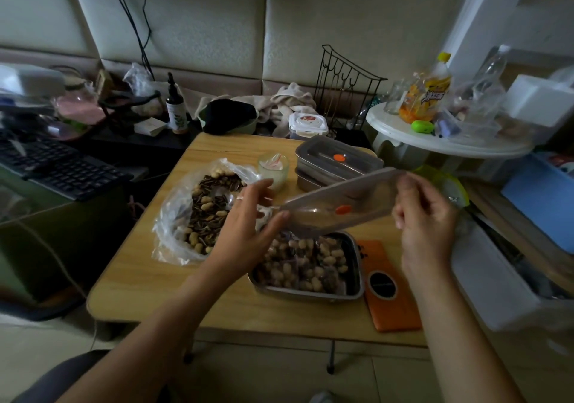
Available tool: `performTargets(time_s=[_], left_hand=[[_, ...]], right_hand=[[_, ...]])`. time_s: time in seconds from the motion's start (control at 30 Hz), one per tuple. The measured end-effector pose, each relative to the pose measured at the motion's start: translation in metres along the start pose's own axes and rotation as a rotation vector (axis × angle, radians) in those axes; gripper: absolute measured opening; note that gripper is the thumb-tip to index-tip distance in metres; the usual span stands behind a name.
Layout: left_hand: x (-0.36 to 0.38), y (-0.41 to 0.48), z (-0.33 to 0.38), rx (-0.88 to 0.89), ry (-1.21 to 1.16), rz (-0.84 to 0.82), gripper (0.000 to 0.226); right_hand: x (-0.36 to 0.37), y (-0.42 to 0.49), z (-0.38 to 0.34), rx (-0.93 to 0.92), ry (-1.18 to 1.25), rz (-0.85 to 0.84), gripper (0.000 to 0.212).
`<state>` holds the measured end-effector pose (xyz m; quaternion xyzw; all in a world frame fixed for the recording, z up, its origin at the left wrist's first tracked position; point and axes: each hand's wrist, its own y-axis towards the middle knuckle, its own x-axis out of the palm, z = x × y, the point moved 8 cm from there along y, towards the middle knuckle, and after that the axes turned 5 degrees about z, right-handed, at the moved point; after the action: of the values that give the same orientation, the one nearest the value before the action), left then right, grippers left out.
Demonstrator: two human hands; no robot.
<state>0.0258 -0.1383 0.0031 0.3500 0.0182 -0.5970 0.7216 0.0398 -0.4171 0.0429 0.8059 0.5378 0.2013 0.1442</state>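
We pinch the steel lid (357, 197) at both ends with our left hand (245, 231) and right hand (425, 219). It hangs between them, above the peanut tin (361, 273). It looks stiff, light and slippery, so hold its edges.

Keyboard (62, 169), glass cup (273, 169), yellow bottle (427, 92), wire rack (348, 89)

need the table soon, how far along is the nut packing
Done: the steel container is full of peanuts, and lidded containers sit stacked behind. In hand: left hand and right hand hold the lid tilted above it. Left: seating the lid; the bag holds more peanuts and seeds.
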Motion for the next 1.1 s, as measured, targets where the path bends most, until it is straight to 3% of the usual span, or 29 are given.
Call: performTargets(time_s=[0.07, 0.2, 0.3, 0.4, 0.5, 0.63, 0.87, 1.1], left_hand=[[-0.003, -0.003, 0.012, 0.088, 0.041, 0.027, 0.026], [-0.018, -0.012, 0.018, 0.115, 0.128, 0.238, 0.031], [-0.021, -0.010, -0.007, -0.136, 0.157, 0.247, 0.013], [-0.016, -0.012, -0.031, -0.369, 0.123, 0.157, 0.018], [-0.010, -0.010, -0.037, -0.416, 0.116, 0.077, 0.012], [-0.009, -0.007, -0.041, -0.361, 0.294, 0.051, 0.010], [0.004, -0.004, -0.042, -0.286, 0.373, 0.052, 0.005], [0.005, -0.011, -0.034, -0.246, 0.420, 0.165, 0.015]], right_hand=[[-0.001, -0.005, 0.010, 0.097, -0.041, -0.020, 0.021], [-0.002, -0.010, 0.033, 0.133, -0.556, -0.161, 0.038], [-0.001, -0.020, 0.054, 0.263, -0.885, -0.300, 0.048], [-0.002, -0.028, 0.062, 0.333, -1.075, -0.333, 0.047], [0.003, -0.028, 0.061, 0.316, -1.157, -0.333, 0.042], [0.003, -0.027, 0.071, 0.299, -1.300, -0.378, 0.042], [0.014, -0.035, 0.082, 0.305, -1.354, -0.432, 0.057], [0.015, -0.048, 0.070, 0.207, -1.197, -0.145, 0.043]])
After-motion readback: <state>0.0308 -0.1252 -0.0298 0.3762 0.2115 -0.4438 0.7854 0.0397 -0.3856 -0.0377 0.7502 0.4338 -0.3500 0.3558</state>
